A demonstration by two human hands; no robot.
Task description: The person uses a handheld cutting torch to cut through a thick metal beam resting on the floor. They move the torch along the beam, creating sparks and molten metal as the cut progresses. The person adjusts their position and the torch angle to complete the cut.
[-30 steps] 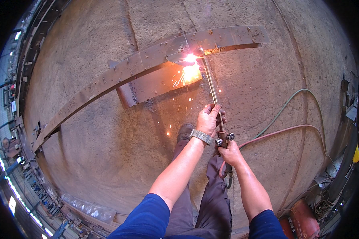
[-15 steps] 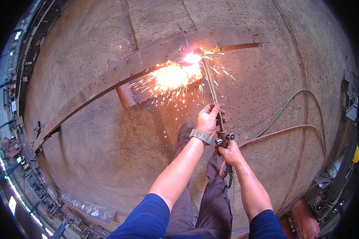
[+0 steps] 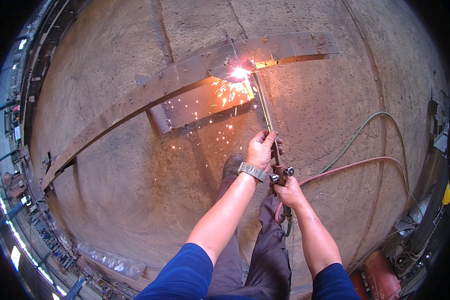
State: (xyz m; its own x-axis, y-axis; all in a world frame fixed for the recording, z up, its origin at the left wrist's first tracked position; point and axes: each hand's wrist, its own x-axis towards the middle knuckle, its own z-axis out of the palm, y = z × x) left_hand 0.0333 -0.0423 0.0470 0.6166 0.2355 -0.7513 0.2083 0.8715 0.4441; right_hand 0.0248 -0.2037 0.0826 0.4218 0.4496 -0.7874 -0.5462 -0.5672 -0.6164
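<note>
A long metal cutting torch [image 3: 265, 107] points away from me, its tip at a glowing white-pink spot on the inner edge of a steel beam [image 3: 175, 77]. My left hand [image 3: 261, 151], with a metal-banded watch on its wrist, is closed round the torch's tube. Lower down, my right hand [image 3: 288, 192] grips the torch handle below the valve knobs [image 3: 288, 171]. Sparks [image 3: 230, 90] fall from the hot spot over a steel plate [image 3: 195, 102] that sticks out under the beam. The glare hides the exact tip.
A green hose [image 3: 357, 136] and a red hose [image 3: 357, 163] curve over the concrete floor [image 3: 325, 110] to my right. My shoe [image 3: 232, 165] stands below the plate. Red equipment [image 3: 381, 275] with tangled cables sits at lower right. Metal racks and parts line the left rim.
The spark shower has shrunk from a wide bright burst to a small spray, uncovering the plate beneath. My hands and the torch have hardly moved.
</note>
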